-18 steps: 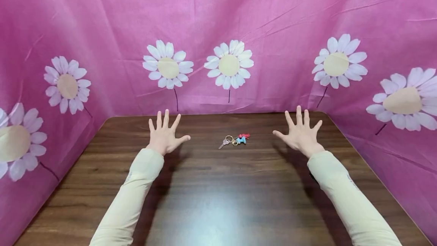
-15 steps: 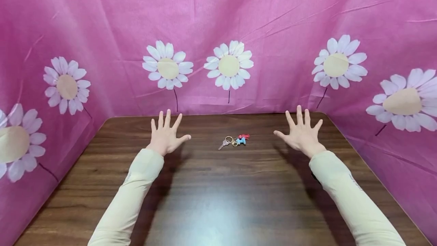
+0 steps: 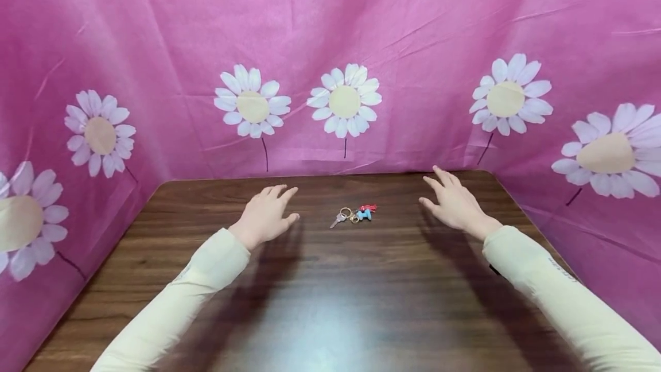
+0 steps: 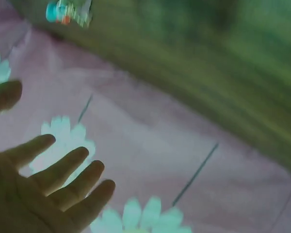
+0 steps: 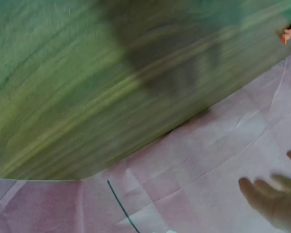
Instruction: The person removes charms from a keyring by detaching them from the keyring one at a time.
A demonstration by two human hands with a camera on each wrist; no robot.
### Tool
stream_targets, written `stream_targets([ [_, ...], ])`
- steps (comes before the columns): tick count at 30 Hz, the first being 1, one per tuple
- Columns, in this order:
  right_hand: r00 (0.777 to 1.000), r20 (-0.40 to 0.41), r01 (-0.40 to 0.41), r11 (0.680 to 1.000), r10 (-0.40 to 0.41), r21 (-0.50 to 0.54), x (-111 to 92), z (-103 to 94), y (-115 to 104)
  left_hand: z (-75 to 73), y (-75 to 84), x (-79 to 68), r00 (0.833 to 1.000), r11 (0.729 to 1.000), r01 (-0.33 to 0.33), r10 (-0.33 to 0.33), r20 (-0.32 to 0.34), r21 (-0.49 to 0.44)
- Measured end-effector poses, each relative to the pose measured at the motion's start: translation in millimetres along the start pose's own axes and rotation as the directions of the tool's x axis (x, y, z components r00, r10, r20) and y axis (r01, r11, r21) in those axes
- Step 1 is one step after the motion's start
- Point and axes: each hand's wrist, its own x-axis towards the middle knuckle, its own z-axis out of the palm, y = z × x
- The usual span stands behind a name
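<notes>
A silver key [image 3: 338, 220] on a gold ring [image 3: 346, 212] lies on the table with a blue charm [image 3: 364, 214] and a red charm [image 3: 369, 208] attached. Left of it, my left hand [image 3: 264, 217] hovers over the wood, fingers loosely bent and holding nothing. My right hand [image 3: 456, 204] hovers to the right of the keychain, its fingers spread and slightly bent, also holding nothing. In the left wrist view the blue charm [image 4: 52, 12] shows blurred at the top, well away from the fingers. The right wrist view catches only the charm end [image 5: 290, 34] at its right edge.
The dark wooden table [image 3: 330, 280] has rounded far corners. A pink cloth [image 3: 403, 27] printed with white daisies hangs behind it and along both sides. Light sleeves [image 3: 217, 263] cover both forearms, and their shadows fall on the wood.
Both hands have turned from flat, widely spread fingers to more relaxed, bent ones. The left hand has shifted right toward the keychain; the right wrist has swung slightly outward. The keychain lies where it was.
</notes>
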Motion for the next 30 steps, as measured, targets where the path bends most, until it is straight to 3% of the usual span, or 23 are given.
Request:
stream_targets([
  [3,0.999,0.051,0.002,0.999,-0.004,0.034,-2.1,4.0,-3.7,8.9,6.0,-1.6,1.0,0.997,0.014,-0.014,0.004,-0.082],
  [6,0.995,0.099,0.006,0.998,-0.012,0.061,-2.0,10.4,-8.1,21.2,11.2,-0.3,0.998,0.976,0.053,-0.044,0.045,-0.213],
  [11,0.992,0.106,0.057,0.99,-0.071,0.128,0.6,23.9,-21.4,48.4,18.9,6.0,0.997,0.883,0.044,-0.008,0.079,-0.467],
  [15,0.987,0.086,0.11,0.968,-0.132,0.226,8.1,34.2,-38.0,66.6,22.7,18.0,0.996,0.846,0.036,0.013,0.088,-0.533],
  [20,0.984,0.117,0.083,0.93,-0.133,0.357,30.9,44.6,-56.1,77.5,24.2,43.1,0.987,0.844,0.099,-0.015,0.16,-0.527],
  [26,0.99,0.131,-0.011,0.912,-0.047,0.41,56.7,54.2,-68.5,83.6,30.2,76.1,0.975,0.884,0.126,-0.026,0.223,-0.45],
  [30,0.986,0.164,-0.039,0.906,-0.034,0.422,66.1,66.5,-76.2,87.5,38.8,88.0,0.959,0.898,0.166,-0.051,0.279,-0.407],
])
